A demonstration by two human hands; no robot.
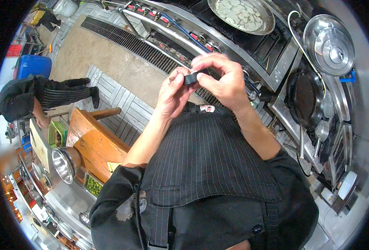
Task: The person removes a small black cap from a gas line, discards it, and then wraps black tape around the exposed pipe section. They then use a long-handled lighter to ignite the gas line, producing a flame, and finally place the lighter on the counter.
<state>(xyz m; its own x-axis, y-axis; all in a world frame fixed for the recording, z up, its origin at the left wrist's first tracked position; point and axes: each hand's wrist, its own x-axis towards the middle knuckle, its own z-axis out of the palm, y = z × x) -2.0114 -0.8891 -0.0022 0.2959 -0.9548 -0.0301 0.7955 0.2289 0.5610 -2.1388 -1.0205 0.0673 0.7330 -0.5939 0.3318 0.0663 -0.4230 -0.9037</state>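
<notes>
Head view: two bare hands pinch a small black object [190, 78] together in front of the stove [257, 52].

The left hand [172, 93] has its thumb and fingers drawn narrow on the object's left side; the right hand [226, 81] sets its thumb against the other side, forefinger arched above, and whether its remaining fingers touch I cannot tell. The object, too small to identify, is held up before the stove's front. On the stove sits a wide pan [271, 24] of pale pieces; to the stove's right are a round metal lid [330, 46] and dark pans [307, 100]. Well left of the stove stand a wooden table [97, 139] and another person [20, 98] in dark clothes.
</notes>
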